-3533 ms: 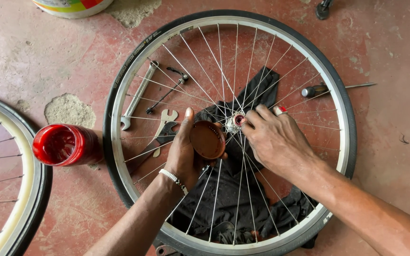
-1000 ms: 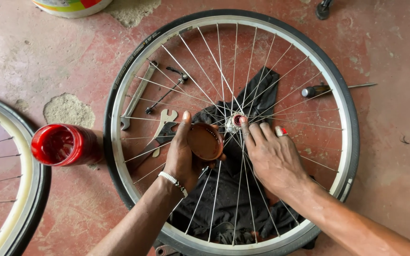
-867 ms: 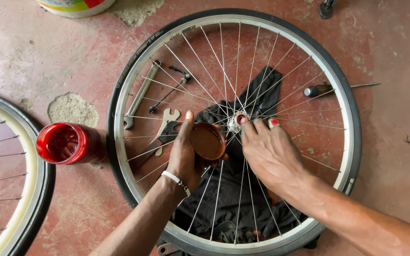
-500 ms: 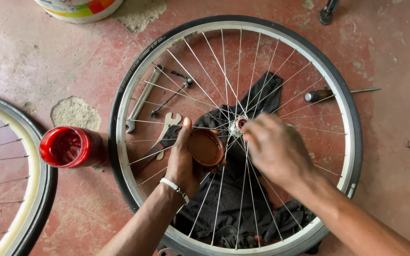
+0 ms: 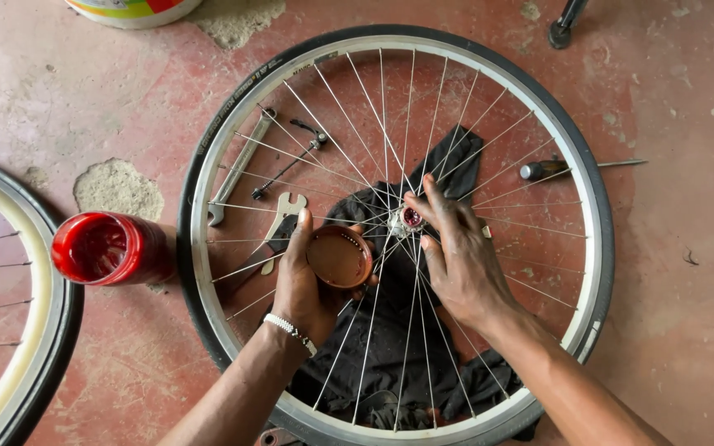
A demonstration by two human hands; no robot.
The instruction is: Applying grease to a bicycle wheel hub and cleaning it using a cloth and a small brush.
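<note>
Head view | left hand (image 5: 307,285) grip clamped on lid (image 5: 339,257) | right hand (image 5: 460,256) fingers apart at hub (image 5: 411,218)

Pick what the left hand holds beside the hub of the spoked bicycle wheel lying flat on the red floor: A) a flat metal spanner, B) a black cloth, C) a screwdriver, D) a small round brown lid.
D: the left hand cups a small round brown lid, while the flat spanner lies on the floor.
</note>
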